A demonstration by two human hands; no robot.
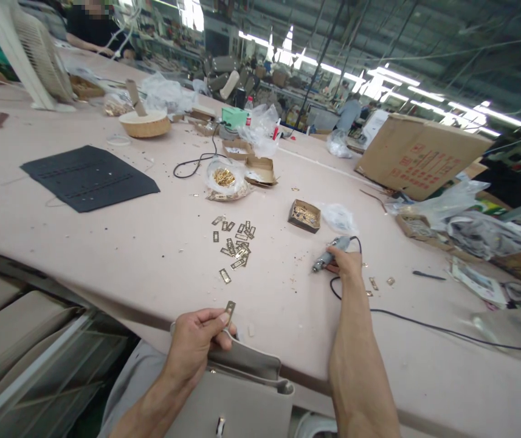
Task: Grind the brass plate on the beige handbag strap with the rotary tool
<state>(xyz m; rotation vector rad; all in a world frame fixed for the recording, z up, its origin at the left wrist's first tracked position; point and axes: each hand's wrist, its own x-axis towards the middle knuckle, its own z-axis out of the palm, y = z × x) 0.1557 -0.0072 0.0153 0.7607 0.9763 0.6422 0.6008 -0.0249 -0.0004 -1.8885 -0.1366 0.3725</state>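
My left hand [203, 331] pinches a small brass-coloured metal plate [230, 308] between thumb and forefinger, at the table's near edge. Just below these fingers is the raised flap of a grey-beige handbag [242, 401], which leans at the table edge; whether the fingers also grip the flap is hidden. My right hand [343, 261] is closed around a grey electric screwdriver [325, 258], which lies tilted low over the table with its tip pointing left. Several rectangular metal frames [241, 246] are scattered beyond my left hand.
A small box of metal parts [304, 216] and a plastic bag of gold-coloured pieces [224, 178] stand mid-table. A black sheet [89, 177] lies left. The screwdriver's cord [424, 325] runs right. A large carton [419, 155], a fan [44, 58] and a seated person [91, 30] are farther back.
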